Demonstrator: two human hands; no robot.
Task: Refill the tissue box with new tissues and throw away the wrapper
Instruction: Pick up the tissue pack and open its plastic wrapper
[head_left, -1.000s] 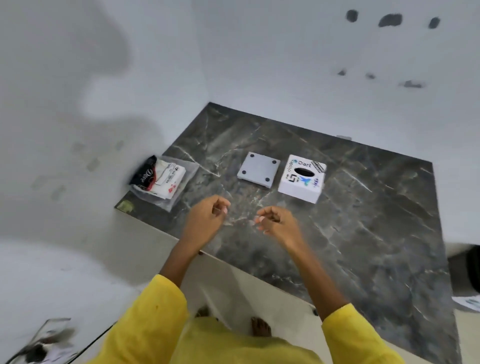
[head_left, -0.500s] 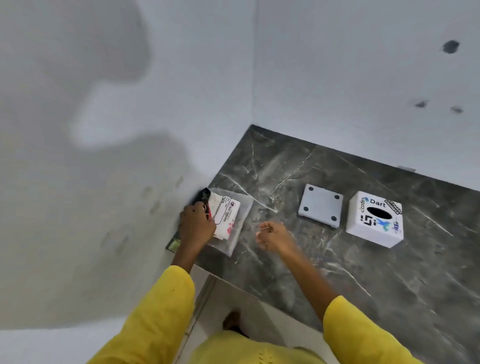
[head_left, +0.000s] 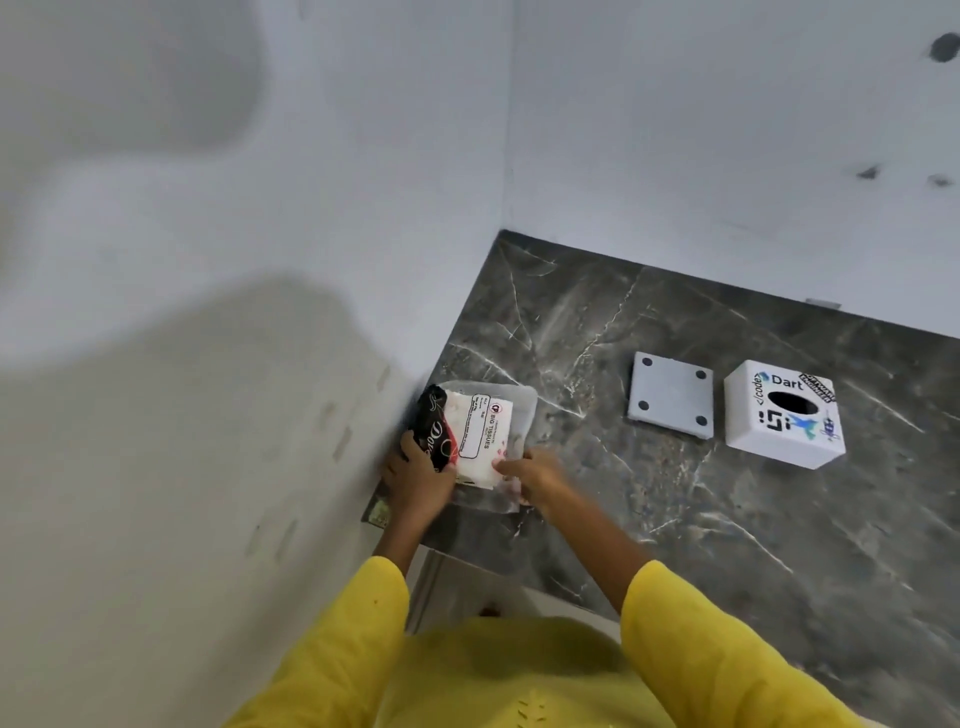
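Observation:
A tissue pack (head_left: 480, 434) in a clear plastic wrapper, white with a black and red end, lies at the left corner of the dark marble counter (head_left: 727, 519). My left hand (head_left: 415, 480) grips its near left end over the black part. My right hand (head_left: 535, 478) holds the wrapper's near right edge. The white tissue box (head_left: 784, 415), with stickers and an oval hole on top, stands to the right. Its grey square base plate (head_left: 670, 396) lies flat between the pack and the box.
White walls meet in a corner just behind and left of the pack. The counter's front edge runs under my forearms. A small greenish sticker (head_left: 378, 514) sits at the counter's near left corner.
My left hand has closed around the pack's end. My right hand moved left from mid-counter onto the wrapper's edge. The view has shifted closer and leftward.

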